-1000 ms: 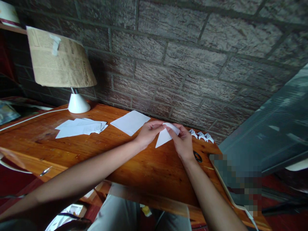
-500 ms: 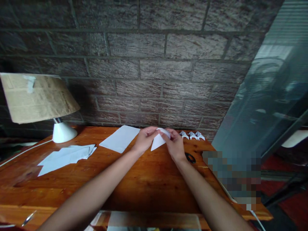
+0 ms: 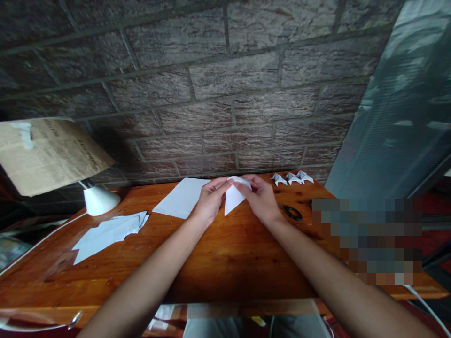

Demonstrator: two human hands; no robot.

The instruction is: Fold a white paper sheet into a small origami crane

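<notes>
Both hands hold one folded white paper piece (image 3: 232, 198) just above the wooden table (image 3: 225, 253), near its far edge. My left hand (image 3: 210, 202) pinches the paper's upper left corner; a ring shows on one finger. My right hand (image 3: 260, 199) grips the upper right part, fingers curled over the fold. The paper's pointed tip hangs down toward the tabletop. A flat white sheet (image 3: 181, 198) lies just left of my left hand.
A pile of white sheets (image 3: 109, 230) lies at the left. A white-based lamp (image 3: 98, 199) with a newspaper shade (image 3: 45, 152) stands behind it. Three folded paper shapes (image 3: 292, 178) sit by the brick wall. Black scissors (image 3: 291, 212) lie right of my right hand.
The camera has swung right and tilted, so the table sits more level in view. Both hands have kept hold of the folded paper, working its upper fold.
</notes>
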